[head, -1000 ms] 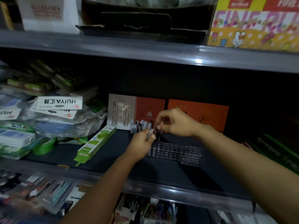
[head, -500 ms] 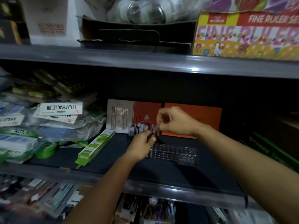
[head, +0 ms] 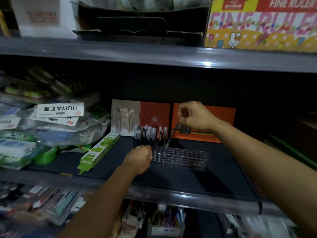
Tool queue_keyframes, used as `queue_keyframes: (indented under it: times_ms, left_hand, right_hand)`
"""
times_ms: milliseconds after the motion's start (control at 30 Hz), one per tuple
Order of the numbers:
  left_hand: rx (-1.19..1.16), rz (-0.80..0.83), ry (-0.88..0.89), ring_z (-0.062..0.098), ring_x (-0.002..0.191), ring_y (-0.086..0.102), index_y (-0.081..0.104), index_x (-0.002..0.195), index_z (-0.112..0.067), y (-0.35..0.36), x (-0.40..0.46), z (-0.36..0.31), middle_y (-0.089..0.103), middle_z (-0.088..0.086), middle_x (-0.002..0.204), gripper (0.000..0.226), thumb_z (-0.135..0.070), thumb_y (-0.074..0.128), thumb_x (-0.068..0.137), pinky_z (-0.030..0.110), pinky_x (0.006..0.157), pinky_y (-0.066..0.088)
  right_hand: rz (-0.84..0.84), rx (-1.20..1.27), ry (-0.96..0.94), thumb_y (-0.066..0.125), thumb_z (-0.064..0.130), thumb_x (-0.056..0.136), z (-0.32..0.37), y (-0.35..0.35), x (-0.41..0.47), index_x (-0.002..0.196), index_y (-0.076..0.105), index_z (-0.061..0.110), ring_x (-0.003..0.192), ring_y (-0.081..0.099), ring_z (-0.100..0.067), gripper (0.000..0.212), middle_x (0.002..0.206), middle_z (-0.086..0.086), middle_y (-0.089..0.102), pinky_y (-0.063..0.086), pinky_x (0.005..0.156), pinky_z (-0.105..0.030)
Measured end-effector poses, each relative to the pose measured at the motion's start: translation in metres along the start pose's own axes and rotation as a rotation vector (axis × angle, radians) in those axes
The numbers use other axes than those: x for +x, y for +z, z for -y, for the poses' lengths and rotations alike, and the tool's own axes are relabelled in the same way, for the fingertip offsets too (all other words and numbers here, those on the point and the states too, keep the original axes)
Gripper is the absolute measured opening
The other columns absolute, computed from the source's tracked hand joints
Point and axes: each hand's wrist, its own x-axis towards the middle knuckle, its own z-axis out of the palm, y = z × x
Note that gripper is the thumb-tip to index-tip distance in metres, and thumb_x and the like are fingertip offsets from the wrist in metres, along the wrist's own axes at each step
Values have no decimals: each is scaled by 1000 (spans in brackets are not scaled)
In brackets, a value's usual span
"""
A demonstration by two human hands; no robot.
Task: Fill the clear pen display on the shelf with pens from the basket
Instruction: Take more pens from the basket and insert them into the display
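Right hand pinches a pen near its top, tip just over a back-row hole of the clear pen display on the shelf. Left hand is fisted at the display's left end (contents hidden). Bring the pen upright before pushing; brace the display. Basket not visible.

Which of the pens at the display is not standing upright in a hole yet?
The dark slim pen pinched by the right hand. It leans, tip at the clear plastic pen display; the white-capped pens stand upright.
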Motion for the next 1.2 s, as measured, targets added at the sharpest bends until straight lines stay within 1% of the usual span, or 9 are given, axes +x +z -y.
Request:
queue_keyframes:
  times_ms: [133, 267, 333, 433, 600, 733, 933, 1067, 1200]
  left_hand:
    - [77, -4, 35, 21, 85, 55, 53, 89, -16, 4, 2, -2, 59, 5, 97, 10, -14, 44, 94, 34, 70, 44]
    - [89, -5, 47, 23, 84, 54, 52, 87, -16, 7, 4, -1, 59, 6, 97, 10, -13, 44, 94, 34, 69, 42]
    - [92, -7, 43, 24, 84, 55, 49, 84, -18, 10, 4, 2, 59, 6, 96, 11, -13, 45, 93, 35, 68, 42]
    - [72, -19, 43, 22, 84, 55, 48, 82, -19, 14, 3, 6, 59, 5, 95, 13, -14, 46, 93, 33, 69, 42]
    - [27, -34, 51, 20, 82, 53, 54, 87, -16, 17, 3, 10, 61, 6, 96, 10, -15, 47, 93, 31, 68, 39]
    - [17, -44, 78, 19, 78, 50, 51, 82, -19, 16, 2, 9, 60, 6, 95, 13, -13, 46, 93, 29, 67, 37]
    - [1, -57, 92, 19, 79, 52, 51, 80, -19, 16, 2, 9, 61, 6, 94, 15, -12, 47, 93, 30, 67, 39]
    - [2, -59, 103, 22, 80, 56, 48, 78, -20, 16, 3, 11, 62, 7, 92, 17, -11, 48, 92, 31, 68, 41]
    - [10, -61, 93, 25, 84, 59, 48, 78, -21, 14, 3, 13, 63, 7, 94, 18, -9, 49, 91, 36, 71, 49]
  right_hand:
    - [34, -78, -28, 64, -2, 77, -7, 19, 5, 76, 59, 8, 62, 58, -21, 11, 70, -7, 62, 51, 59, -37]
    - [-3, -91, -43, 61, -1, 76, -12, 34, 12, 75, 57, 11, 61, 56, -21, 13, 67, -3, 58, 48, 56, -35]
    - [-21, -101, -49, 60, -1, 75, -13, 37, 16, 75, 56, 10, 62, 57, -25, 12, 68, -7, 59, 48, 55, -36]
    - [-18, -116, -51, 61, 0, 76, -13, 38, 19, 75, 56, 9, 65, 59, -29, 10, 71, -11, 61, 49, 56, -39]
    - [9, -125, -51, 60, 2, 78, -11, 39, 24, 79, 57, 7, 65, 57, -28, 6, 75, -14, 62, 49, 57, -40]
    - [12, -151, -55, 60, 3, 79, -12, 40, 27, 81, 58, 6, 71, 61, -33, 5, 77, -17, 64, 51, 60, -43]
    - [62, -177, -62, 62, 3, 78, -15, 49, 30, 80, 58, 8, 71, 62, -31, 7, 76, -14, 64, 54, 62, -45]
    - [106, -204, -56, 61, 1, 82, -15, 56, 29, 82, 61, 9, 74, 63, -28, 8, 75, -10, 63, 52, 62, -37]
    - [178, -218, -50, 60, -2, 85, -17, 67, 28, 86, 65, 6, 80, 65, -23, 10, 82, -9, 67, 57, 74, -43]
